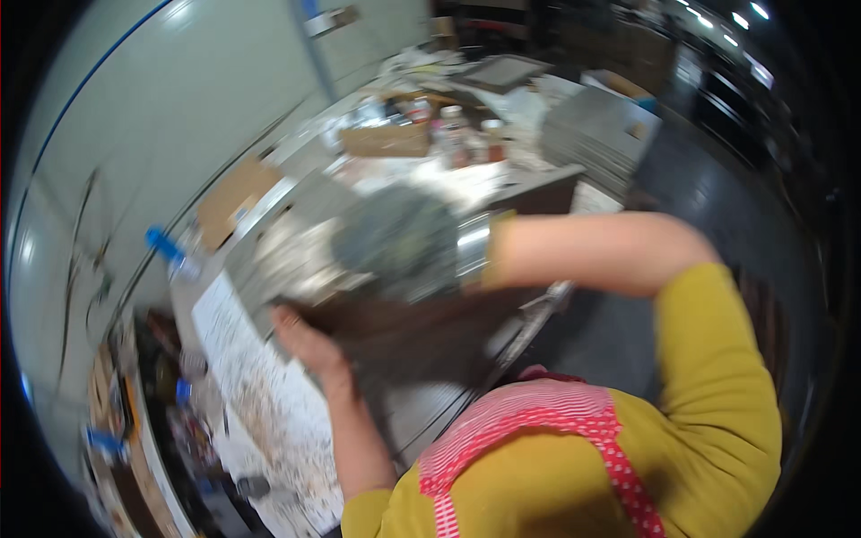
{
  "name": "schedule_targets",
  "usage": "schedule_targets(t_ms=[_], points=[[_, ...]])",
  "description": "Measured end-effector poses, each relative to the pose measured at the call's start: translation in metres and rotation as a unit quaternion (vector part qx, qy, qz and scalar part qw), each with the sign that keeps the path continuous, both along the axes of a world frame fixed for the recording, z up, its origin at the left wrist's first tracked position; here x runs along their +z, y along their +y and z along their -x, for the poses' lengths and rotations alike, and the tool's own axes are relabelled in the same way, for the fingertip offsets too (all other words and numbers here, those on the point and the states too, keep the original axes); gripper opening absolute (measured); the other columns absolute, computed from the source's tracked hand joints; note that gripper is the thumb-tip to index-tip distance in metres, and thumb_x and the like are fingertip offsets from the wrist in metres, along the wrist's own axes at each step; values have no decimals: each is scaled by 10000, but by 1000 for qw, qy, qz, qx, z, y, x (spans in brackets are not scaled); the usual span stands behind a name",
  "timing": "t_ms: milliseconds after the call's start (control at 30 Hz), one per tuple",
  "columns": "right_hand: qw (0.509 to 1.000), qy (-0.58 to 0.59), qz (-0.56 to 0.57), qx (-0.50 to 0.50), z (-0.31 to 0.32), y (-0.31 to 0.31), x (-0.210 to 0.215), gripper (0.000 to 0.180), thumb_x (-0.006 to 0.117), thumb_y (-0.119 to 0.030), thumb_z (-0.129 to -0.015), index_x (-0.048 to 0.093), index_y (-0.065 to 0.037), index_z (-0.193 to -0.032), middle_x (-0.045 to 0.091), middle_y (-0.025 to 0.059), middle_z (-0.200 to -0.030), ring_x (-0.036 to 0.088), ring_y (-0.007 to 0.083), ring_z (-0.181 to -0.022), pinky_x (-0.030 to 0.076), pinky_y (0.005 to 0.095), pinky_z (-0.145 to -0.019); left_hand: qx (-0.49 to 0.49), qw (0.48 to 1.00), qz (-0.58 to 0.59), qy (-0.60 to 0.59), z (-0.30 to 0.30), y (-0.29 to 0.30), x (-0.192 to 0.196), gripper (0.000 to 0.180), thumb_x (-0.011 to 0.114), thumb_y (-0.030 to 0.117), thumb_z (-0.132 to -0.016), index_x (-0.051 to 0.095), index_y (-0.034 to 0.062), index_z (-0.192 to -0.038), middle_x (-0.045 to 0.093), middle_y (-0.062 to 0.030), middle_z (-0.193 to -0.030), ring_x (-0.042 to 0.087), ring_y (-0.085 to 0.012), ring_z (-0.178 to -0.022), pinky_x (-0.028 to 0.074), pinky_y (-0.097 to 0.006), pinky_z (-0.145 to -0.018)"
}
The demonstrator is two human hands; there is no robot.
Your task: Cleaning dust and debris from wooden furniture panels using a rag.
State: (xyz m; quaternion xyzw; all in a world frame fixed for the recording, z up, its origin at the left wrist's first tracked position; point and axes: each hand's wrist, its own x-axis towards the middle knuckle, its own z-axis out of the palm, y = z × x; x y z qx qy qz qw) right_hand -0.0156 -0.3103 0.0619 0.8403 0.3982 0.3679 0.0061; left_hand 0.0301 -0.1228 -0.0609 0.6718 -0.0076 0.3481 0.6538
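A dark flat panel [408, 336] is held tilted in front of my body. My bare left hand [309, 345] grips its left edge, thumb on the near side and the other fingers mostly hidden. My right hand [399, 233], in a dark grey glove with a shiny band at the wrist, reaches across above the panel. Under and beside the glove is a crumpled whitish cloth [300, 260], which the right hand seems to hold. Both glove and cloth are smeared by motion, so the right fingers cannot be made out.
Grey flat sheets [592, 125] are stacked at the back right. Bottles [453, 134] and a cardboard box [386, 141] stand behind the panel. A speckled white paper [260, 386] lies on the left, near a blue-topped bottle [166, 247]. Shelves with clutter sit at the lower left.
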Motion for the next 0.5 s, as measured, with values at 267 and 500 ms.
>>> schedule_targets(t_ms=[267,500], points=[[981,-67,-102,-150,45,-78,-2,168,518,-204,-728,572,-80,-827,561,88,-676,561,246,-634,453,350,-578,-134,984,115,-19,8,3,17,588,347,455,-904,382,-56,-1193,459,-165,-1151,484,-241,-1012,408,-325,-881],[870,56,-127,-473,146,-249,-80,362,431,-176,-864,439,-82,-1214,502,114,-1167,509,204,-1039,393,303,-868,-193,974,117,-3,16,-4,29,623,334,454,-908,334,-77,-1235,387,-196,-1245,428,-266,-1096,358,-344,-944]])
